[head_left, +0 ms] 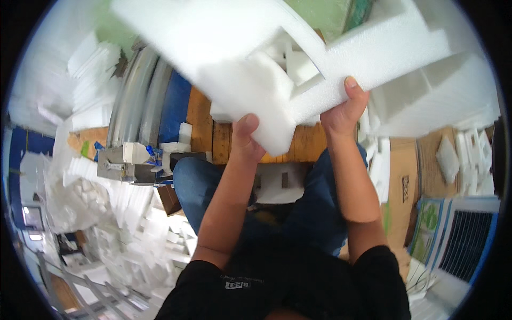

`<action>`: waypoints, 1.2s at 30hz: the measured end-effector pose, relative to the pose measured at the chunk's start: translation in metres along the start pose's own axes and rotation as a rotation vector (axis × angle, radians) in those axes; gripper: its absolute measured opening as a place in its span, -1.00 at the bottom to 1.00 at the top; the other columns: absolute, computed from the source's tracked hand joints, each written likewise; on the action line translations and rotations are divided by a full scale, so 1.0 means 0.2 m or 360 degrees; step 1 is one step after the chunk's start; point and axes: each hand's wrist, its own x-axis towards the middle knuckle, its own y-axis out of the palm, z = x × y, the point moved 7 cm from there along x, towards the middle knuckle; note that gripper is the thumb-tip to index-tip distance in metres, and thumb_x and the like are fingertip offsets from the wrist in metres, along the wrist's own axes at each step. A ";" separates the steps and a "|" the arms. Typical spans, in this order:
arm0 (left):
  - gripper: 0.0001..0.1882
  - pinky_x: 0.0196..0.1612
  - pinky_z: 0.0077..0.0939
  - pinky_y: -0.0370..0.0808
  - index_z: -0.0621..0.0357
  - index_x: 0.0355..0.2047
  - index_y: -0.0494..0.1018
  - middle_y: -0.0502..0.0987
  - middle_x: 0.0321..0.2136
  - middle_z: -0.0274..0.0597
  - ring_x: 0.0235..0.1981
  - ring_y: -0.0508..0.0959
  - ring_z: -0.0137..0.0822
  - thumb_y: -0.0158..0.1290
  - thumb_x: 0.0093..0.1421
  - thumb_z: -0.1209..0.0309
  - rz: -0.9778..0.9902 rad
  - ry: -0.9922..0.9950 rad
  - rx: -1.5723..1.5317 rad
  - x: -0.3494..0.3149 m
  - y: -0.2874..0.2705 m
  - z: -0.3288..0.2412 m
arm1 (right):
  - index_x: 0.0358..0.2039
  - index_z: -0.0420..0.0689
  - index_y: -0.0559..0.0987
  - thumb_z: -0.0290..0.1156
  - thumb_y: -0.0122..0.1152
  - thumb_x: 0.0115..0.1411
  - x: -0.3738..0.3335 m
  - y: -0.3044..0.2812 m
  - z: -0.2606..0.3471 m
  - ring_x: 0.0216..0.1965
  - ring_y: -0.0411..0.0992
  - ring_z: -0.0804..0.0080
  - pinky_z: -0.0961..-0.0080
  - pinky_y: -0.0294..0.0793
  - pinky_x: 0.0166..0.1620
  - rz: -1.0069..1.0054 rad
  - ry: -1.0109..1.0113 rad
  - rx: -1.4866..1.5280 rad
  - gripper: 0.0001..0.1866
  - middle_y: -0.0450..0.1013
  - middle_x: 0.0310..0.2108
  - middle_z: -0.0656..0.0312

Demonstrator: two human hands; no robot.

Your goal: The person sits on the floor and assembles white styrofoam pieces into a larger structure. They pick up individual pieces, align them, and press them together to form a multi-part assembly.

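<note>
The white foam piece point(240, 80), with its angular opening, is up in front of me over the wooden boards point(308, 143) — my left hand point(247, 140) grips its edge beside the near corner, my right hand point(344, 113) clasps the section reaching right. Grey cylinders point(140, 101) lie left, cardboard point(404, 181) right.
</note>
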 end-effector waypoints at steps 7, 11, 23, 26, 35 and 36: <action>0.16 0.33 0.40 0.15 -0.25 0.56 -0.44 0.06 0.45 0.32 0.38 0.25 0.25 -0.28 0.22 -0.57 -0.0467 -0.0284 0.0447 0.22 -0.18 -0.24 | 0.25 -0.21 0.36 -0.14 0.39 0.20 0.06 -0.11 -0.40 0.26 0.28 0.15 0.10 0.21 0.35 -0.0304 0.0749 0.0067 -0.29 0.40 0.15 0.05; 0.04 0.40 0.30 0.06 -0.19 0.57 -0.33 0.05 0.46 0.27 0.43 0.17 0.21 -0.27 0.32 -0.46 -0.0685 -0.0179 0.0376 -0.02 -0.54 -0.23 | 0.26 -0.19 0.33 -0.25 0.46 0.15 -0.04 -0.03 -0.69 0.15 0.35 0.16 0.11 0.37 0.18 -0.0544 0.0969 0.0099 -0.26 0.36 0.16 0.09; -0.16 0.24 -0.17 0.35 0.04 0.54 -0.09 0.24 0.36 0.05 0.25 0.42 -0.11 0.01 0.45 -0.01 -0.0987 -0.0316 0.1018 -0.52 -0.86 0.13 | 0.20 -0.40 0.17 -0.27 0.58 0.01 -0.58 -0.04 -1.40 0.02 0.42 0.15 0.27 0.57 -0.08 -0.0981 0.1354 -0.0460 -0.07 0.32 0.15 -0.04; -0.17 0.22 -0.21 0.38 0.05 0.54 -0.08 0.25 0.35 0.03 0.23 0.44 -0.16 0.00 0.46 -0.01 -0.0975 -0.0456 0.0918 -0.53 -0.85 0.15 | 0.18 -0.43 0.17 -0.26 0.56 0.01 -0.58 0.05 -1.43 -0.04 0.44 0.18 0.30 0.58 -0.10 -0.0887 0.1372 -0.0395 -0.08 0.32 0.09 -0.10; -0.21 0.23 -0.20 0.39 0.06 0.53 -0.07 0.28 0.34 0.06 0.20 0.47 -0.13 -0.01 0.48 0.03 -0.0853 -0.0292 0.1200 -0.46 -0.84 0.18 | -0.19 -0.43 0.50 -0.15 0.44 0.19 -0.60 -0.12 -1.62 -0.49 0.32 0.44 0.38 0.42 -0.43 -0.0449 0.1477 -0.0444 -0.47 0.40 -0.44 0.18; -0.22 0.23 -0.20 0.39 0.06 0.53 -0.07 0.27 0.33 0.07 0.20 0.47 -0.12 -0.01 0.48 0.04 -0.0873 -0.0263 0.1222 -0.47 -0.86 0.15 | -0.23 -0.41 0.53 -0.14 0.41 0.22 -0.64 -0.06 -1.51 -0.47 0.33 0.43 0.40 0.43 -0.41 -0.0353 0.1557 -0.0403 -0.51 0.41 -0.44 0.17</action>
